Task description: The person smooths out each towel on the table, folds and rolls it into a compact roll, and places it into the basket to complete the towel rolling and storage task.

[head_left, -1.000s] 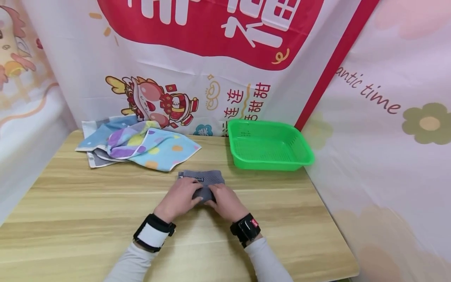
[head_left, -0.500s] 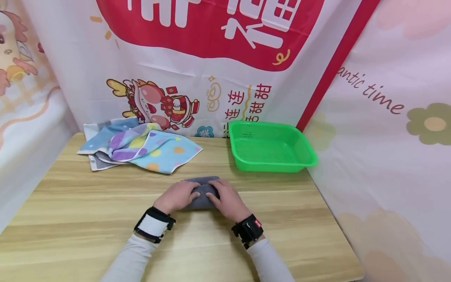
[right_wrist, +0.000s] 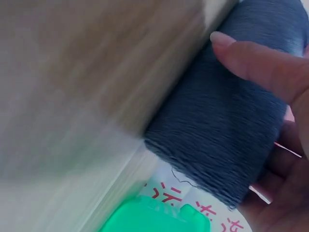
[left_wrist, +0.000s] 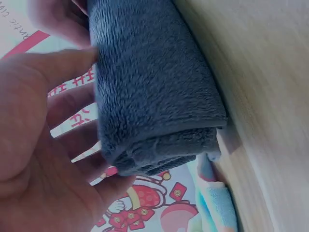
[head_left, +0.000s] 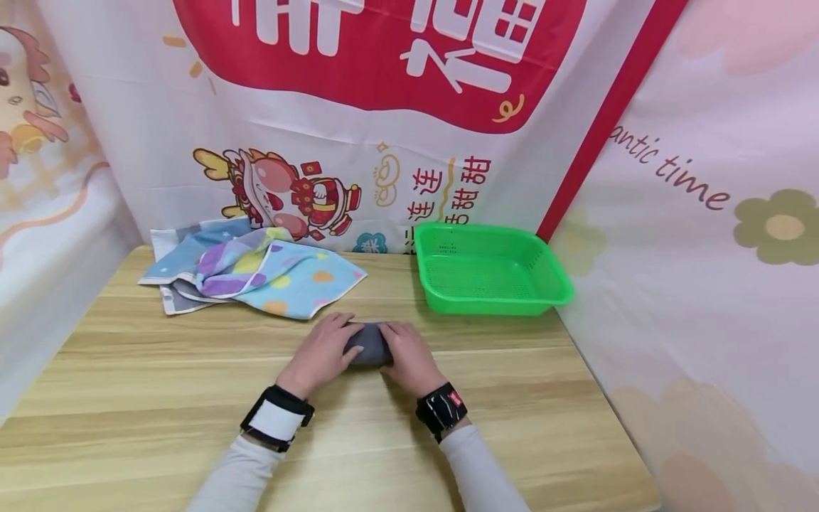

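Note:
A dark grey plush towel [head_left: 371, 347], rolled into a compact bundle, lies on the table between both hands. My left hand [head_left: 322, 353] holds its left end, with the thumb on the near side and spread fingers behind it. At the right end, my right hand [head_left: 412, 361] grips the roll. In the right wrist view its thumb presses on the plush face of the towel [right_wrist: 217, 116], and the other fingers are partly hidden behind. Folded layers show at the open end of the towel [left_wrist: 154, 87] in the left wrist view.
A crumpled heap of blue, purple and spotted towels [head_left: 307, 274] lies at the back left. The green plastic basket [head_left: 489, 306] stands at the back right. The wooden table [head_left: 160, 412] meets printed cloth hangings at its back and sides.
The grey towel has gone from a flatter piece, partly folded and with its label showing, to a tight roll. Both hands have stayed around it, shifting only slightly.

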The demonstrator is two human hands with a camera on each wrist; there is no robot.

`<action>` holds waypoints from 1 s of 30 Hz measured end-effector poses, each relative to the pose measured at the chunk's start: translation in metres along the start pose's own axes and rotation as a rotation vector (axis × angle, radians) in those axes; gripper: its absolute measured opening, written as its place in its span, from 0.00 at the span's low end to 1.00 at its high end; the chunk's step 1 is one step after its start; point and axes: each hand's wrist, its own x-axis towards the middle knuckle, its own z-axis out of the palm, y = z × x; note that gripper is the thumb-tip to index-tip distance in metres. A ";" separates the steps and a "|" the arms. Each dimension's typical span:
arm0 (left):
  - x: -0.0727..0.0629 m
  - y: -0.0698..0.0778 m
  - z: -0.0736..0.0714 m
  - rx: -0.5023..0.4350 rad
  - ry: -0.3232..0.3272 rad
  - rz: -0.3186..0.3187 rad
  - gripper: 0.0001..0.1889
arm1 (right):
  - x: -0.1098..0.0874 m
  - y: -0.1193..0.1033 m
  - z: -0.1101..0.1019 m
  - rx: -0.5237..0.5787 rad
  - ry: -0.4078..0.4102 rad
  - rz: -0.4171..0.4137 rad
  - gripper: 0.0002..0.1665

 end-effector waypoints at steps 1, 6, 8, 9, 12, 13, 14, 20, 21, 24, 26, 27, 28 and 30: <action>-0.001 0.001 0.000 0.008 -0.011 0.002 0.26 | 0.003 0.001 0.001 -0.011 0.001 0.005 0.51; -0.008 0.003 -0.001 0.021 -0.041 0.018 0.35 | 0.012 0.004 0.004 0.023 -0.041 0.023 0.41; -0.011 0.002 -0.002 0.001 -0.048 0.019 0.37 | 0.014 0.004 0.004 0.073 -0.085 0.025 0.37; -0.012 0.001 -0.002 -0.013 -0.051 0.018 0.36 | 0.014 0.004 0.003 0.096 -0.110 0.024 0.35; -0.013 -0.002 -0.004 -0.060 -0.070 0.005 0.35 | 0.015 0.003 0.001 0.155 -0.181 0.035 0.33; -0.012 -0.003 -0.005 -0.070 -0.078 0.001 0.34 | 0.015 0.002 0.000 0.164 -0.199 0.038 0.33; -0.012 -0.004 -0.006 -0.073 -0.087 0.003 0.33 | 0.015 0.001 -0.002 0.171 -0.215 0.042 0.32; -0.013 -0.013 -0.007 -0.124 -0.104 0.025 0.34 | 0.016 -0.011 -0.015 0.135 -0.252 0.032 0.33; -0.013 -0.015 -0.007 -0.140 -0.103 0.024 0.35 | 0.016 -0.014 -0.016 0.122 -0.251 0.028 0.35; -0.015 -0.017 -0.008 -0.164 -0.095 0.025 0.35 | 0.017 -0.019 -0.016 0.073 -0.245 0.013 0.37; -0.015 -0.018 -0.009 -0.173 -0.093 0.014 0.36 | 0.020 -0.020 -0.014 0.061 -0.248 0.014 0.37; -0.015 -0.019 -0.010 -0.175 -0.090 0.004 0.38 | 0.022 -0.019 -0.013 0.067 -0.249 0.022 0.37; -0.015 -0.019 -0.011 -0.176 -0.080 -0.009 0.39 | 0.024 -0.017 -0.011 0.083 -0.253 0.036 0.37; -0.015 -0.021 -0.013 -0.176 -0.051 -0.038 0.44 | 0.030 -0.011 -0.010 0.128 -0.257 0.072 0.36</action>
